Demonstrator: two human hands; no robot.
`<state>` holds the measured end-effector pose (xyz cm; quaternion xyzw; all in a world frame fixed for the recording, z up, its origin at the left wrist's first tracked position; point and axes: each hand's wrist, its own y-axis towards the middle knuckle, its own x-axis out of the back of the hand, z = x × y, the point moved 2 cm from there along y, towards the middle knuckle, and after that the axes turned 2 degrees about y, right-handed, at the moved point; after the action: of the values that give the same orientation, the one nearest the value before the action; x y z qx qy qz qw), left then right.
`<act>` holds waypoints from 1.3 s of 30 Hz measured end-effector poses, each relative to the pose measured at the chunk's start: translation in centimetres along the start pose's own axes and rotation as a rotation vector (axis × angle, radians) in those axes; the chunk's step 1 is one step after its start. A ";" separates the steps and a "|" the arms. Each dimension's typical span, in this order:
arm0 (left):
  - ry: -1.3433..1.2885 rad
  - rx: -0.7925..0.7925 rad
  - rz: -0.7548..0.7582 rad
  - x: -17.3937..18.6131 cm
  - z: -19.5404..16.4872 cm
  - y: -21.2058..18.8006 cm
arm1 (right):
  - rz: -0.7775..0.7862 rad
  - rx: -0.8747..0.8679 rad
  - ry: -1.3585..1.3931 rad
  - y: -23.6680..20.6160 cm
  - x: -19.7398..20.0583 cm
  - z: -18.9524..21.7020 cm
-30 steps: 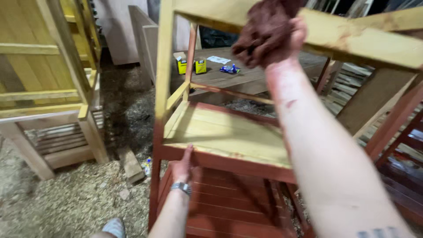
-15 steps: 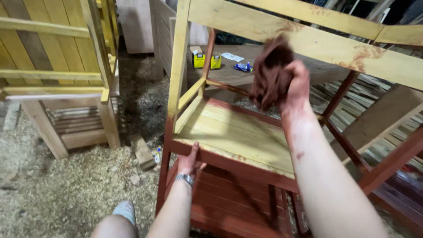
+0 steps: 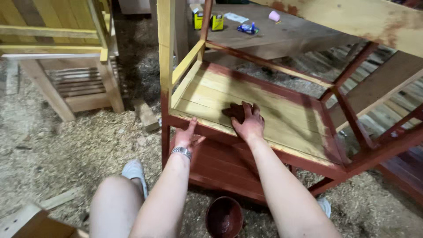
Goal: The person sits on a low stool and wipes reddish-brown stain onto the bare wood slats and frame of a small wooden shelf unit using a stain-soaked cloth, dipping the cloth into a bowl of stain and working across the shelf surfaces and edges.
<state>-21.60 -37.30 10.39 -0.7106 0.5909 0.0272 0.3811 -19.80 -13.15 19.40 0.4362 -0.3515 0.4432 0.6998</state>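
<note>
A wooden shelf frame (image 3: pixel 166 66) stands in front of me, part yellow bare wood, part stained red-brown. My right hand (image 3: pixel 249 125) presses a dark stained rag (image 3: pixel 233 112) flat on the near left part of the yellow middle shelf (image 3: pixel 282 110). My left hand (image 3: pixel 187 137), with a metal watch on the wrist, grips the red front rail of that shelf near the left post. A round bowl of red-brown stain (image 3: pixel 224 217) sits on the floor between my arms, below the lower red shelf (image 3: pixel 220 165).
Sawdust covers the floor (image 3: pixel 66 145). An unstained wooden frame (image 3: pixel 66 57) stands at the left, with a small wood block (image 3: pixel 146 115) beside it. Behind the shelf a table (image 3: pixel 282 37) holds two yellow tins and small items. My knee and shoe show at bottom left.
My right hand came down with the rag from the top rail to the middle shelf. The view tilted down, so the bowl shows. My left hand stayed on the front rail.
</note>
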 end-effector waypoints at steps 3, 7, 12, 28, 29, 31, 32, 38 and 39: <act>0.138 0.060 0.036 1.8 0.4 -2.0 | 0.109 -0.074 -0.022 -1.2 -0.3 0.7; 0.181 0.037 0.024 3.0 0.2 -3.9 | 0.112 -0.042 -0.012 -2.2 -0.1 1.6; 0.384 0.004 -0.020 3.5 0.0 -5.0 | 0.105 -0.006 -0.076 -2.9 -0.1 2.4; 0.912 -0.015 -0.051 4.2 -1.4 -5.3 | 0.215 -0.156 -0.095 -3.0 -0.9 3.8; 1.073 -0.051 0.011 3.9 -2.1 -6.1 | 0.219 -0.165 -0.090 -3.2 -1.1 3.8; 1.313 -0.184 0.031 2.4 -3.6 -7.5 | 0.226 -0.172 -0.089 -3.1 -0.9 3.9; 1.399 -0.281 -0.016 1.6 -4.3 -7.9 | 0.222 -0.168 -0.078 -2.6 -0.7 4.2; 1.712 -0.873 0.064 0.8 -6.8 -8.4 | 0.224 -0.167 -0.038 -3.5 0.1 3.9; 1.764 -0.947 0.122 0.9 -7.1 -8.2 | 0.233 -0.171 -0.041 -3.4 0.1 4.0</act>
<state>-17.23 -41.96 19.14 -0.5236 0.6259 -0.2576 -0.5174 -17.06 -17.55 19.93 0.3400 -0.4505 0.4809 0.6709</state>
